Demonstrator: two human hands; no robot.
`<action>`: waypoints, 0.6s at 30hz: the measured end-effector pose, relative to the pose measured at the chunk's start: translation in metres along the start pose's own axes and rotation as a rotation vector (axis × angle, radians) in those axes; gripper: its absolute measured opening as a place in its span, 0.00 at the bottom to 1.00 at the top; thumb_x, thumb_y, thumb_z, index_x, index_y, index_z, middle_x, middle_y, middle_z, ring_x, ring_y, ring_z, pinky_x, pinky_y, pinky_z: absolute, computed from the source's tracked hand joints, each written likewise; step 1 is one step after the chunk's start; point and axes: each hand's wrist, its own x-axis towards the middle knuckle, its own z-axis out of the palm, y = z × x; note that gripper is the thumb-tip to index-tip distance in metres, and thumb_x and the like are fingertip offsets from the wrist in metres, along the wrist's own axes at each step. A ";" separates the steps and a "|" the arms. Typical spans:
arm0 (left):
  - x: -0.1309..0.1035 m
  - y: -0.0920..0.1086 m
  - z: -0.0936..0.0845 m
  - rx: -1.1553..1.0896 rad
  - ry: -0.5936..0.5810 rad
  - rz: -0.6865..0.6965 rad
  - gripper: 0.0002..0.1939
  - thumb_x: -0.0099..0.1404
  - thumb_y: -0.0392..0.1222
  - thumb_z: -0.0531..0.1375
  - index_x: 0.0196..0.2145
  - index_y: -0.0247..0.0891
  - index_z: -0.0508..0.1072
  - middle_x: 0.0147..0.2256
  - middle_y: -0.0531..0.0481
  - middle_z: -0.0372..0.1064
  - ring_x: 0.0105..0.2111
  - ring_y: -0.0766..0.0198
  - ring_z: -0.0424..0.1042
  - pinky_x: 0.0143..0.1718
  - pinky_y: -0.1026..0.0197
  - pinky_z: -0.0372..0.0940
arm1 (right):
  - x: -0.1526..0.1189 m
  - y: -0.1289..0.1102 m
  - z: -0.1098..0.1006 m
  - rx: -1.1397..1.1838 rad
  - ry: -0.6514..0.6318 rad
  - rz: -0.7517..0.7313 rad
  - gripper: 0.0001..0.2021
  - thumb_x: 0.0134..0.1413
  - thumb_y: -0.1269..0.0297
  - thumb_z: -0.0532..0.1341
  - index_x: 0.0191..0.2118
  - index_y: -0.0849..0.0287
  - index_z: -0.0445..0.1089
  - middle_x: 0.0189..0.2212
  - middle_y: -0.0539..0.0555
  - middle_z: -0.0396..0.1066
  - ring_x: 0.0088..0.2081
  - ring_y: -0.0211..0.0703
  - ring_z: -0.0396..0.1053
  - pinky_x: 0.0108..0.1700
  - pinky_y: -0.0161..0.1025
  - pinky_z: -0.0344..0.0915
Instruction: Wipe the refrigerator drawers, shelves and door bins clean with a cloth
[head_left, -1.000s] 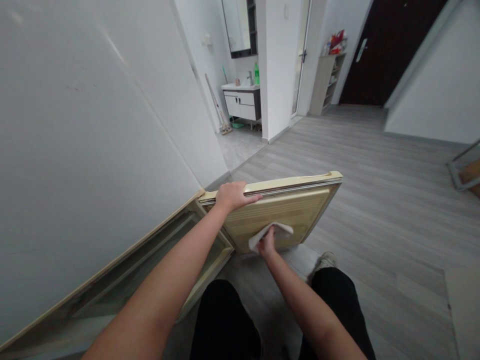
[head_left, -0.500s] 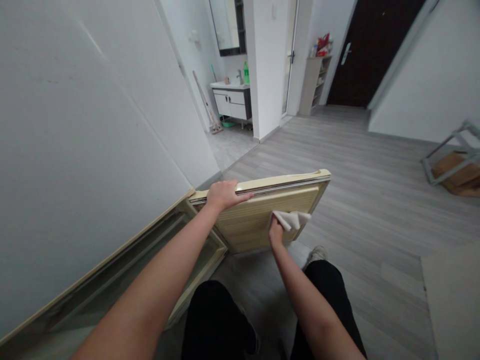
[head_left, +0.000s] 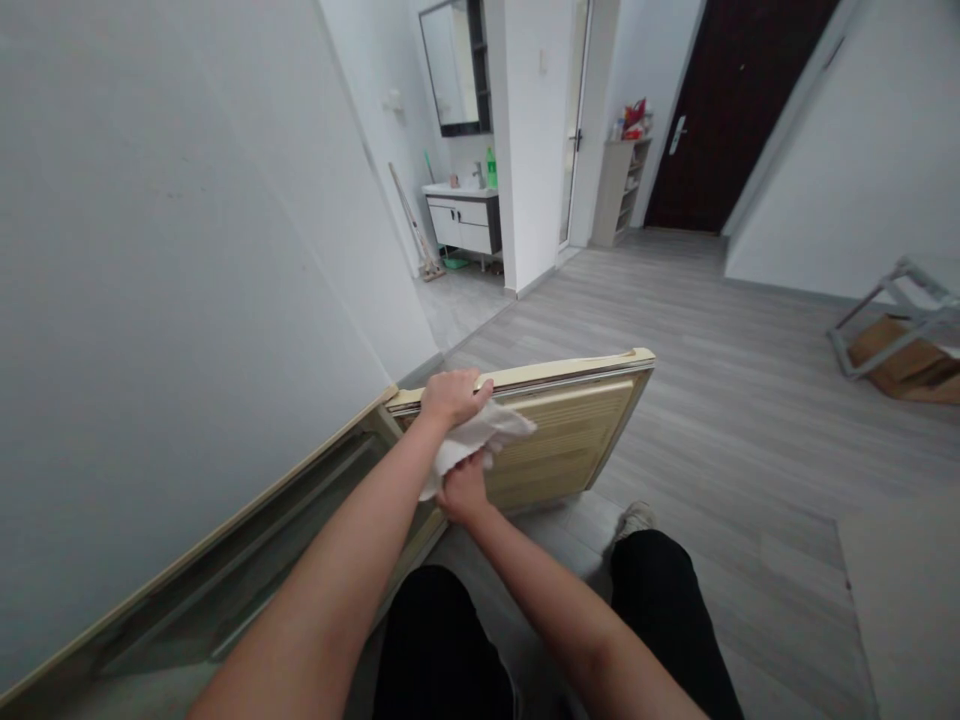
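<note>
A cream door panel [head_left: 562,440] with a ribbed inner face stands open from a long cream cabinet [head_left: 300,500] with a hollow inside. My left hand [head_left: 452,396] is closed over the door's top edge near the hinge end. Just below it, my right hand [head_left: 463,487] has hold of a white cloth [head_left: 487,428] against the inner face of the door, at the hinge side. Part of the cloth lies behind my left wrist, and the fingertips of my right hand are partly hidden by it.
A white wall [head_left: 187,250] runs along the left behind the cabinet. Farther off are a washbasin unit [head_left: 469,222], a shelf [head_left: 619,190] and a dark door [head_left: 735,120]. A grey frame [head_left: 862,320] stands over cardboard [head_left: 900,355] at the right. My knees flank the work area.
My right hand has moved left with the cloth, from near the door's free end to below my left hand. My left hand still grips the top edge, its thumb now nearer the fingers.
</note>
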 end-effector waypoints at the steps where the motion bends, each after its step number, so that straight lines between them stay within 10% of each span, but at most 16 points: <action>1: 0.000 0.000 0.001 0.004 -0.001 -0.001 0.32 0.71 0.61 0.39 0.45 0.38 0.76 0.44 0.37 0.79 0.43 0.46 0.78 0.40 0.53 0.65 | 0.000 0.000 0.010 -0.074 -0.054 -0.079 0.29 0.49 0.63 0.68 0.60 0.54 0.73 0.64 0.57 0.67 0.71 0.67 0.47 0.72 0.66 0.30; 6: -0.004 -0.002 0.001 0.021 -0.015 0.024 0.33 0.71 0.62 0.40 0.45 0.39 0.77 0.44 0.38 0.79 0.43 0.45 0.78 0.39 0.52 0.65 | 0.006 0.039 -0.021 -0.216 -0.161 -0.129 0.14 0.57 0.64 0.64 0.48 0.55 0.79 0.57 0.58 0.74 0.61 0.61 0.66 0.67 0.62 0.52; 12: -0.006 -0.001 -0.003 0.007 -0.035 0.042 0.32 0.71 0.60 0.40 0.46 0.40 0.77 0.45 0.37 0.79 0.45 0.46 0.78 0.40 0.52 0.65 | -0.009 0.107 -0.162 -0.179 0.202 0.164 0.11 0.42 0.60 0.73 0.22 0.56 0.72 0.29 0.60 0.77 0.54 0.64 0.70 0.65 0.65 0.51; 18: -0.007 0.002 -0.010 -0.055 -0.042 -0.005 0.31 0.69 0.61 0.43 0.46 0.39 0.78 0.46 0.36 0.79 0.47 0.44 0.77 0.44 0.51 0.66 | 0.000 0.113 -0.284 -0.233 0.447 -0.006 0.20 0.37 0.67 0.70 0.42 0.60 0.77 0.61 0.63 0.68 0.73 0.59 0.44 0.74 0.58 0.32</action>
